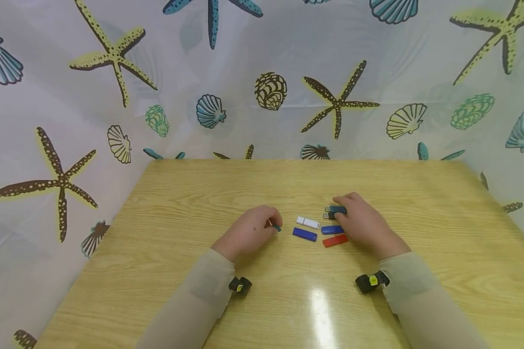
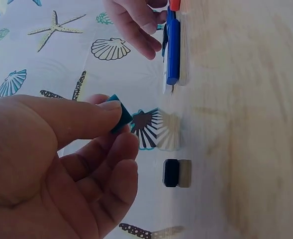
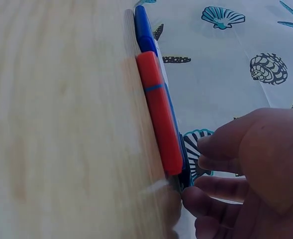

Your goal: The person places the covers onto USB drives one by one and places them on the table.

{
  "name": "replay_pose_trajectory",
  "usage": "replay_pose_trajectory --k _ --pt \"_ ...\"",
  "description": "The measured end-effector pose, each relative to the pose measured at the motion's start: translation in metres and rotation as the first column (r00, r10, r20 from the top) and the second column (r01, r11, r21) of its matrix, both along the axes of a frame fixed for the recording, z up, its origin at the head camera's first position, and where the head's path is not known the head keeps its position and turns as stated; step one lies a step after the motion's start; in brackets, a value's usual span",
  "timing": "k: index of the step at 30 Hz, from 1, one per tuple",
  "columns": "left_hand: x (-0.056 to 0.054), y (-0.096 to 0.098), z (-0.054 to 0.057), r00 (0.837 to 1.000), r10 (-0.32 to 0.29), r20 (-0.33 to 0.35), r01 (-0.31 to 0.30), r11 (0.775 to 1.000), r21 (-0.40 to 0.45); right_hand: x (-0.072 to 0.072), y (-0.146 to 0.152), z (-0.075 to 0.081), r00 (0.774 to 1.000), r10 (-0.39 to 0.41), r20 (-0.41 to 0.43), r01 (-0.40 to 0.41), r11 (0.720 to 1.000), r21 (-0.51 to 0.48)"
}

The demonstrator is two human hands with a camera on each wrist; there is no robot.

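Between thumb and forefinger my left hand (image 1: 255, 230) pinches a small teal cap (image 2: 120, 117), held up off the table. Over the sticks at the right, my right hand (image 1: 364, 220) has its thumb and fingers spread around the end of a teal USB stick (image 1: 338, 209) whose metal plug is bare. A black USB stick (image 1: 330, 215) with a bare plug lies right beside it, partly hidden by the thumb. Nearest below that hand are a blue USB stick (image 1: 332, 230) and a red one (image 3: 158, 114). In the right wrist view nothing shows between the fingertips.
A white USB stick (image 1: 307, 222) and a dark blue one (image 1: 304, 234) lie between the hands. A small black cap (image 2: 171, 173) stands on the wooden table (image 1: 192, 189) near the left hand. Cloth (image 1: 244, 58) printed with shells and starfish hangs behind and at both sides.
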State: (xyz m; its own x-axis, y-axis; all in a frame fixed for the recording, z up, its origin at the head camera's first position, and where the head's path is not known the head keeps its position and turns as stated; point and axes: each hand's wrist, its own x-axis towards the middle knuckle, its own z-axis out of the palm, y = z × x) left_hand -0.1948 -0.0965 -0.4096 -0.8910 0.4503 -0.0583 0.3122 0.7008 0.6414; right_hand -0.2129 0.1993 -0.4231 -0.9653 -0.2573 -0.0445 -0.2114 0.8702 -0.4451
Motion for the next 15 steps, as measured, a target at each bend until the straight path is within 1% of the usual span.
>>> replay_pose_trajectory --k 4,9,15 --pt "-0.0004 0.0001 -0.0005 1.0 -0.011 -0.016 0.011 1.0 0.004 0.0003 -0.0007 -0.0007 1.0 0.012 -0.015 -0.011 0.999 0.03" --pt "0.0005 0.0009 0.0001 1.0 0.007 -0.006 -0.007 1.0 0.005 -0.0011 0.0003 -0.0062 0.999 0.03 -0.033 -0.028 0.998 0.063" --pt "0.0006 0.0021 0.0005 1.0 0.023 -0.008 -0.023 1.0 -0.001 -0.002 0.0007 -0.0062 0.999 0.005 -0.034 -0.004 0.999 0.032"
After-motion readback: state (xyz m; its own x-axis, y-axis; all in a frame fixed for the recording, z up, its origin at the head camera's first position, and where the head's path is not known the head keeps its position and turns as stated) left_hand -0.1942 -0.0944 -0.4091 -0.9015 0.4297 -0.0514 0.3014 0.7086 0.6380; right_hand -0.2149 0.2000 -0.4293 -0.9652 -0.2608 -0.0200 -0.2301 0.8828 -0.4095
